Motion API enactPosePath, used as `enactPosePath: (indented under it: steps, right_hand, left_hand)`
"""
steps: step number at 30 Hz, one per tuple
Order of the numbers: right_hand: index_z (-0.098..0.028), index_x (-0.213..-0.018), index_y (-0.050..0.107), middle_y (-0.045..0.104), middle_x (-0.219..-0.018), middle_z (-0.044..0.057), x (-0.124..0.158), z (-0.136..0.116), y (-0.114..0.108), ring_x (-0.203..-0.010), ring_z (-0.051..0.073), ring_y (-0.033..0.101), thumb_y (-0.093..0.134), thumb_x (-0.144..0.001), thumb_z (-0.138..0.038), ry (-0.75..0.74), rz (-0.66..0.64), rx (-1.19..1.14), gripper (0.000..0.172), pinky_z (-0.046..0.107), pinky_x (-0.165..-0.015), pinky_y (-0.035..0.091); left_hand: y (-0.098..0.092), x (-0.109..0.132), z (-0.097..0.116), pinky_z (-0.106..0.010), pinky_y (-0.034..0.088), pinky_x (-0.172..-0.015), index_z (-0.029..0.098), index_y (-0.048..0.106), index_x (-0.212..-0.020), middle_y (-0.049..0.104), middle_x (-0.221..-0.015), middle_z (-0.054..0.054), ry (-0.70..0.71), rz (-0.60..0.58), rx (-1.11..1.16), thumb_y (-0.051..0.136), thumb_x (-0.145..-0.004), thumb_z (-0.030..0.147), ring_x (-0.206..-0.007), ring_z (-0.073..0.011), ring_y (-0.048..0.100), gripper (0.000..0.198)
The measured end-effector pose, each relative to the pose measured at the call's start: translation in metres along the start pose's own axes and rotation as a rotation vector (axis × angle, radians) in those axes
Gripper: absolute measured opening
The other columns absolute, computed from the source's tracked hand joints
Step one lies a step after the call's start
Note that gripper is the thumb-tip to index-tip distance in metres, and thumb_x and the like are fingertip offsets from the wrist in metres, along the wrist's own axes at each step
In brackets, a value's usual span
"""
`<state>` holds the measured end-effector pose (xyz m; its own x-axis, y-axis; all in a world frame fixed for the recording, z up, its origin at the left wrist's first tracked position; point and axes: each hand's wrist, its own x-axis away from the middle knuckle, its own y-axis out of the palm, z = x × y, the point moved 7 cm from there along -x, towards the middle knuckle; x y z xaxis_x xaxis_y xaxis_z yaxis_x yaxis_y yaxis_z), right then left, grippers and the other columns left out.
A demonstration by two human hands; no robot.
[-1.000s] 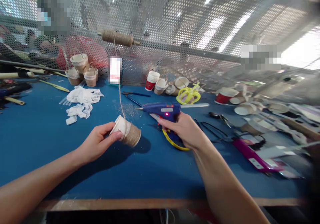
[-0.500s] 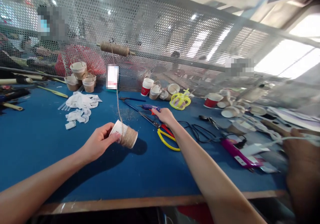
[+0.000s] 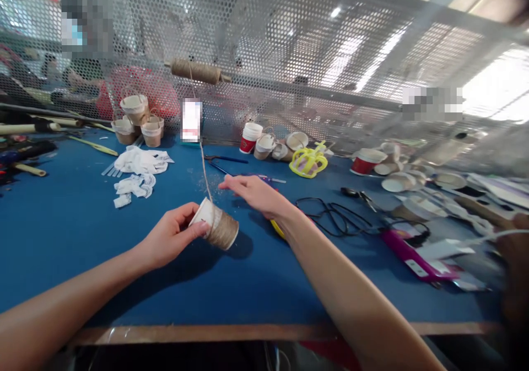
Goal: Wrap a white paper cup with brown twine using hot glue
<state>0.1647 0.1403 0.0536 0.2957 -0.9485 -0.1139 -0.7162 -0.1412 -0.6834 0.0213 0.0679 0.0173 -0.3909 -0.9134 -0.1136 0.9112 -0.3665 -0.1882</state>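
My left hand (image 3: 176, 230) grips a paper cup (image 3: 217, 223) by its white rim end. The cup lies tilted on its side above the table, its lower part wrapped in brown twine. From the cup a strand of twine (image 3: 205, 172) runs up to a twine spool (image 3: 196, 71) on a rod at the mesh. My right hand (image 3: 252, 193) hovers to the right of the strand, fingers stretched out, holding nothing I can see. Behind it lies a blue glue gun (image 3: 266, 179), partly hidden. The yellow-handled scissors (image 3: 279, 229) are mostly covered by my right wrist.
Blue pliers (image 3: 227, 159) lie toward the mesh. Twine-wrapped cups (image 3: 152, 132), white scraps (image 3: 140, 160), red cups (image 3: 250, 138) and a yellow crown-shaped piece (image 3: 308, 163) stand farther back. Right are a black cable (image 3: 330, 219), a purple power strip (image 3: 419, 258) and another person's blurred hand (image 3: 514, 261).
My right hand has let go of the glue gun and moved left toward the twine strand. My left hand still holds the cup. The view has shifted slightly.
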Motion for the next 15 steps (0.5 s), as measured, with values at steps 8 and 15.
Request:
enactPosePath:
  steps: [8, 15]
  right_hand:
    - [-0.014, -0.073, 0.062, 0.065, -0.076, 0.002, 0.021, -0.035, 0.019, -0.07, 0.011, 0.057, 0.061, -0.07, -0.032, -0.051, -0.023, -0.433, 0.018, 0.026, -0.072, 0.044]
    - [-0.016, -0.072, 0.061, 0.061, -0.067, -0.003, 0.047, -0.037, 0.005, -0.061, 0.008, 0.054, 0.065, -0.068, -0.028, -0.049, 0.016, -0.488, 0.013, 0.022, -0.062, 0.044]
  left_hand:
    - [0.0, 0.001, 0.004, -0.022, 0.038, -0.057, 0.015, 0.05, -0.077, 0.05, -0.066, 0.002, 0.031, 0.007, -0.011, 0.051, -0.078, 0.034, -0.06, -0.0106, 0.044, 0.019]
    - [0.0, 0.001, 0.006, -0.023, 0.039, -0.058, 0.014, 0.051, -0.076, 0.051, -0.064, 0.002, -0.073, 0.047, 0.112, 0.056, -0.073, 0.038, -0.059, -0.0102, 0.046, 0.025]
